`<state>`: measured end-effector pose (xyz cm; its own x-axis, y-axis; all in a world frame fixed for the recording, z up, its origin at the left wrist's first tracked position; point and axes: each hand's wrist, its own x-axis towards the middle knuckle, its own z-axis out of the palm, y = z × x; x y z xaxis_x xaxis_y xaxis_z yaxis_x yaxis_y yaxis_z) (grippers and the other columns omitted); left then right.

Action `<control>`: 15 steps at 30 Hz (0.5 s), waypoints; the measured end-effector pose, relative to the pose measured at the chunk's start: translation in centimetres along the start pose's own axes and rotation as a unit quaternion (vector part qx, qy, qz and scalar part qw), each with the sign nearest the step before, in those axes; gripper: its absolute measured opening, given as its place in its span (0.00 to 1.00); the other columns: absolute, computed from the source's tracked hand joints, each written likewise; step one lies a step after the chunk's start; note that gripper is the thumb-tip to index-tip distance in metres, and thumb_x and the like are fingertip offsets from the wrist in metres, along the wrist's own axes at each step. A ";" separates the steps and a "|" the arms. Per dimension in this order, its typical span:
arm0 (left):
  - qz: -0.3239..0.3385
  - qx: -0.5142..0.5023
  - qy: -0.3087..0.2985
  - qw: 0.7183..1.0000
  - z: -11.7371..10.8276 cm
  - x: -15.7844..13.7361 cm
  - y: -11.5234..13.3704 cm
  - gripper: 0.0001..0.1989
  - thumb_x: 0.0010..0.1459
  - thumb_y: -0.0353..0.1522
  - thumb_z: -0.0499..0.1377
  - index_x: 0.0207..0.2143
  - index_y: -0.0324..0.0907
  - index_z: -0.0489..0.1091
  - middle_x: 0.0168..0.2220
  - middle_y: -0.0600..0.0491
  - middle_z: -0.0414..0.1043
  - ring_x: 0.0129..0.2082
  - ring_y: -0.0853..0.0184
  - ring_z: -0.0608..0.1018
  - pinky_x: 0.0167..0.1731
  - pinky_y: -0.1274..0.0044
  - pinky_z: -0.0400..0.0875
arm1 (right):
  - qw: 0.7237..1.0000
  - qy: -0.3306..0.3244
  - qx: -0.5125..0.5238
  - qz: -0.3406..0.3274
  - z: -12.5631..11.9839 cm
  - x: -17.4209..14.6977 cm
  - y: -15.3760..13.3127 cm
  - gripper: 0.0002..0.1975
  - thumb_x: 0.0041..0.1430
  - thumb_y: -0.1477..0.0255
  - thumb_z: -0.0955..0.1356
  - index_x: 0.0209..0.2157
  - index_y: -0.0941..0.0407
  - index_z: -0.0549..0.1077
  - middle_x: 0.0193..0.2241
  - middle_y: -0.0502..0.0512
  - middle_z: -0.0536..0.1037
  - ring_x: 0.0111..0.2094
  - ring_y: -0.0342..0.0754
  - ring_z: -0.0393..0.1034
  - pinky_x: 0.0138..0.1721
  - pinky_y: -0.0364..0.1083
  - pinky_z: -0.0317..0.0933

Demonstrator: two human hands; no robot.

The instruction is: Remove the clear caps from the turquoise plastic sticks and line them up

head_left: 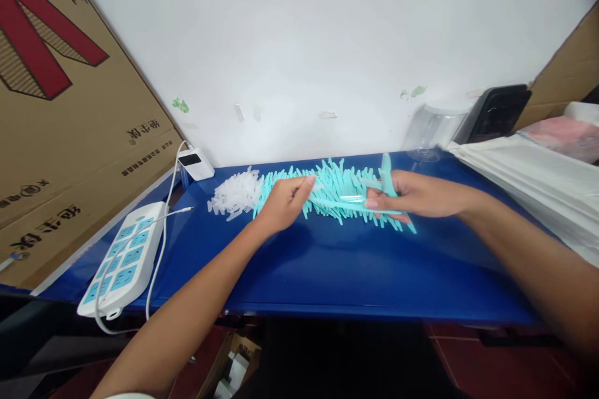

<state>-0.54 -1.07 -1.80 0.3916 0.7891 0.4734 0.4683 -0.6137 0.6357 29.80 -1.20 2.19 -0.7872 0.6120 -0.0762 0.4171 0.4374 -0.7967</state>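
Slim teal plastic sticks [334, 177] lie in a long heap on the blue table, close to the wall. Over the heap's left half, my left hand [285, 202] is closed, thumb against forefinger, and what it pinches is too blurred to make out. My right hand [405, 193] is closed at the heap's right end around a teal stick [387, 176] that points upward; another teal length runs from its fingers toward my left hand. Between the hands, something clear and shiny [353, 198] catches the light. Small translucent white caps [236, 192] are piled at the left of the sticks.
A white power strip [124, 262] with a cable and a white device [196, 164] are on the left, beside a large cardboard box [79, 137]. At the back right stand a clear jar [435, 131] and a dark device [496, 112], near white packaging [528, 174].
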 end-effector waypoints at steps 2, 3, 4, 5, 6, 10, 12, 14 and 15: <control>-0.019 0.047 0.048 0.998 -1.4 0.4 -0.9 0.27 0.75 0.48 0.46 0.24 0.44 0.48 0.21 0.58 0.48 0.22 0.70 0.56 0.26 0.74 0.50 | 0.999 0.025 -0.021 0.007 -0.6 -0.4 0.1 0.28 0.69 0.49 0.67 0.22 0.54 0.71 0.18 0.49 0.69 0.28 0.48 0.69 0.40 0.49 0.63; -0.028 0.095 0.067 0.993 -2.1 0.7 -1.4 0.28 0.75 0.48 0.45 0.23 0.44 0.50 0.21 0.57 0.49 0.22 0.70 0.57 0.27 0.74 0.51 | 0.998 0.045 -0.033 0.015 -0.8 -0.6 0.2 0.30 0.69 0.48 0.66 0.20 0.54 0.69 0.17 0.49 0.68 0.27 0.48 0.68 0.40 0.49 0.63; -0.040 0.159 0.080 0.983 -2.9 0.8 -1.7 0.28 0.75 0.48 0.44 0.23 0.44 0.53 0.20 0.57 0.52 0.22 0.69 0.59 0.27 0.74 0.52 | 0.996 0.066 -0.045 0.027 -1.1 -0.7 0.4 0.31 0.69 0.47 0.66 0.18 0.54 0.67 0.17 0.49 0.67 0.27 0.47 0.67 0.40 0.49 0.62; -0.057 0.234 0.084 0.967 -3.7 1.0 -2.1 0.28 0.75 0.47 0.44 0.23 0.43 0.57 0.20 0.55 0.56 0.22 0.67 0.63 0.28 0.73 0.54 | 0.993 0.089 -0.057 0.042 -1.2 -0.8 0.5 0.32 0.69 0.46 0.65 0.18 0.53 0.66 0.17 0.49 0.66 0.26 0.47 0.65 0.38 0.49 0.62; -0.081 0.311 0.079 0.944 -4.4 1.1 -2.4 0.27 0.75 0.46 0.43 0.25 0.43 0.63 0.21 0.53 0.61 0.24 0.65 0.68 0.30 0.73 0.56 | 0.989 0.112 -0.070 0.059 -1.4 -0.8 0.8 0.33 0.69 0.45 0.65 0.17 0.53 0.65 0.17 0.49 0.65 0.25 0.47 0.64 0.37 0.49 0.61; -0.206 0.496 0.025 0.843 -6.8 1.1 -3.7 0.28 0.74 0.45 0.43 0.38 0.40 0.78 0.35 0.39 0.79 0.38 0.50 0.80 0.38 0.68 0.67 | 0.963 0.188 -0.124 0.149 -1.6 -0.5 1.9 0.33 0.67 0.44 0.65 0.17 0.53 0.66 0.15 0.52 0.68 0.19 0.46 0.60 0.28 0.48 0.58; -0.242 0.519 0.013 0.820 -7.6 1.0 -4.4 0.29 0.73 0.45 0.43 0.43 0.39 0.80 0.41 0.36 0.80 0.42 0.45 0.81 0.40 0.65 0.70 | 0.951 0.204 -0.147 0.179 -1.7 -0.3 2.3 0.33 0.67 0.45 0.64 0.16 0.53 0.65 0.15 0.54 0.70 0.18 0.46 0.61 0.27 0.49 0.58; -0.259 0.526 0.013 0.810 -8.1 0.9 -5.0 0.30 0.73 0.45 0.43 0.45 0.38 0.81 0.44 0.34 0.80 0.44 0.43 0.81 0.42 0.63 0.72 | 0.941 0.219 -0.166 0.196 -1.7 -0.2 2.4 0.32 0.69 0.49 0.64 0.15 0.53 0.64 0.14 0.54 0.70 0.17 0.45 0.61 0.27 0.49 0.59; -0.264 0.527 0.016 0.808 -8.2 0.9 -5.1 0.31 0.73 0.45 0.42 0.46 0.38 0.81 0.44 0.33 0.80 0.45 0.43 0.81 0.43 0.62 0.72 | 0.936 0.226 -0.175 0.203 -1.7 -0.2 2.4 0.31 0.69 0.51 0.64 0.15 0.53 0.64 0.14 0.55 0.70 0.17 0.45 0.61 0.27 0.48 0.60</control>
<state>-9.12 3.01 0.38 -0.0958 0.9385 0.3317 0.9840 0.1396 -0.1107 31.69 0.86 1.29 -0.2913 0.9566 -0.0063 0.8266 0.2484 -0.5050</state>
